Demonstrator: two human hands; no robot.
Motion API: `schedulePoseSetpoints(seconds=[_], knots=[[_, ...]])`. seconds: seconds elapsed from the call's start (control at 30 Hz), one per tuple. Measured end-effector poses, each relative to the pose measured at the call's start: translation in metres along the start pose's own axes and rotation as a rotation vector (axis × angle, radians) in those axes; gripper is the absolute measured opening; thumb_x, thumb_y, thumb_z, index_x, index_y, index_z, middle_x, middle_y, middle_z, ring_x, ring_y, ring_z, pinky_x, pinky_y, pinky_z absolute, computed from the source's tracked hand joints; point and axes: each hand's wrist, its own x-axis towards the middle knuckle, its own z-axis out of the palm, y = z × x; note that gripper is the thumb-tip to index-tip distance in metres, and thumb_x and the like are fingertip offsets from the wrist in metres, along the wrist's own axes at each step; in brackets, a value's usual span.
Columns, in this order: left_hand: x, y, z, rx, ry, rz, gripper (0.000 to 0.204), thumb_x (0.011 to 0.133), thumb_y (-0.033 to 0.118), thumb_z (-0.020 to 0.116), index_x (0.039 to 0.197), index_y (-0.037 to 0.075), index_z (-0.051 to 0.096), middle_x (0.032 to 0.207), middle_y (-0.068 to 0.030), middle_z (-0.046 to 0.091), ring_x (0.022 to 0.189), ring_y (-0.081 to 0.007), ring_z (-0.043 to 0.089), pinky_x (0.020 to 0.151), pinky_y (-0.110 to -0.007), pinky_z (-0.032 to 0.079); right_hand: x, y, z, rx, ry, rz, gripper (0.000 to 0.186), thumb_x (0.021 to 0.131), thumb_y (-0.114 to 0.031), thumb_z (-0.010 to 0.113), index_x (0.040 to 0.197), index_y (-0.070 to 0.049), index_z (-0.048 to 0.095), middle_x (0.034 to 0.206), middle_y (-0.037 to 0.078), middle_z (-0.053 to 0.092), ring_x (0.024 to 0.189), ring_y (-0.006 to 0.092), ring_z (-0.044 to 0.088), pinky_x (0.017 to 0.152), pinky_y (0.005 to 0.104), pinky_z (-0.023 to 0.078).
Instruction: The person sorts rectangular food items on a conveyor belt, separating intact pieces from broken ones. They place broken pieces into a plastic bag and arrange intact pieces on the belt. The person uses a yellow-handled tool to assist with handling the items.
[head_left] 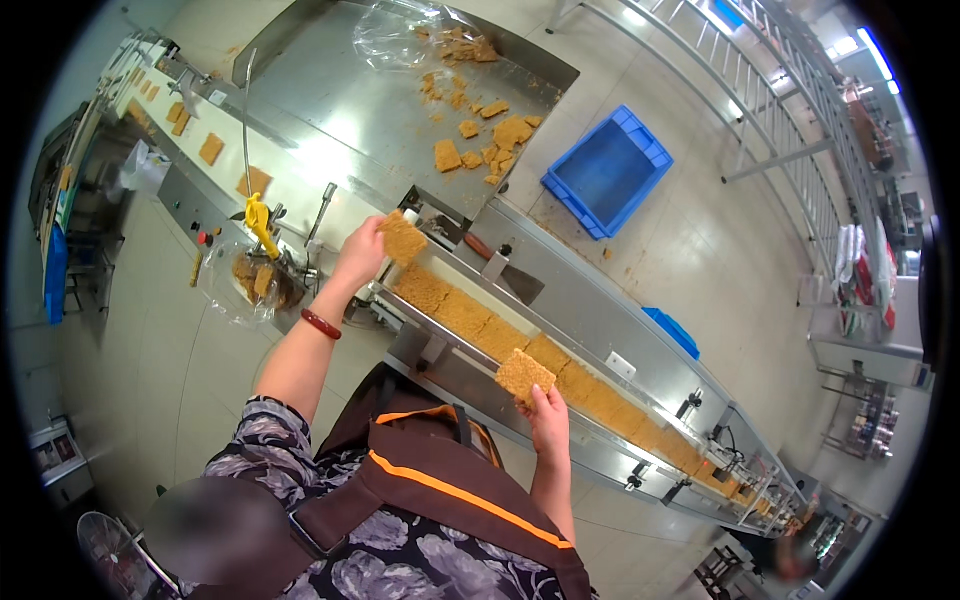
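My left hand (365, 252) grips a square golden-brown crisp cake (403, 238) by its left side, over the near end of a narrow conveyor (478, 350). A second square cake (525, 376) with a rough, grainy surface is pinched in my right hand (549, 422), lifted above the conveyor's near rail. Below both hands, a row of similar cakes (475, 318) lies edge to edge in the conveyor channel, running away to the lower right. A dark red bangle (321, 324) circles my left wrist.
Broken cake pieces (500, 140) and a clear plastic bag (410, 40) lie on a steel tray (340, 110). A white belt (225, 135) at left carries spaced cakes. A blue crate (608, 172) sits beyond the conveyor. A yellow-handled tool (260, 225) stands near my left arm.
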Motion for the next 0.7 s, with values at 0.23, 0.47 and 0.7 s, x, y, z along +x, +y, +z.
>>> schedulePoseSetpoints(seconds=[0.23,0.47,0.7], knots=[[-0.042,-0.025,0.018,0.148,-0.134,-0.039,0.039,0.092,0.017,0.049,0.127,-0.001,0.053,0.106,-0.0252,0.064,0.104,-0.0400,0.060,0.093,-0.043,0.046,-0.007,-0.008,-0.016,-0.030,-0.078,-0.019,0.025,0.099,-0.023,0.053,0.119,-0.009,0.057,0.105,0.002,0.066,0.083,0.0129,0.062,0.070,0.0276,0.047],[-0.074,-0.002,0.029,0.370,-0.087,0.062,0.038,0.092,0.021,0.048,0.123,0.001,0.057,0.114,-0.0211,0.064,0.107,-0.0372,0.059,0.093,-0.044,0.047,-0.024,0.010,-0.042,-0.047,-0.065,0.029,0.023,0.098,-0.022,0.053,0.117,-0.010,0.057,0.102,0.003,0.066,0.083,0.0137,0.062,0.069,0.0279,0.047],[-0.118,0.015,0.052,0.321,-0.064,0.221,0.029,0.091,0.025,0.053,0.111,0.006,0.063,0.107,-0.0162,0.066,0.098,-0.0345,0.063,0.084,-0.043,0.051,-0.034,0.018,-0.047,-0.036,-0.065,0.025,0.021,0.098,-0.022,0.054,0.115,-0.010,0.057,0.102,0.003,0.066,0.082,0.0147,0.063,0.069,0.0285,0.048]])
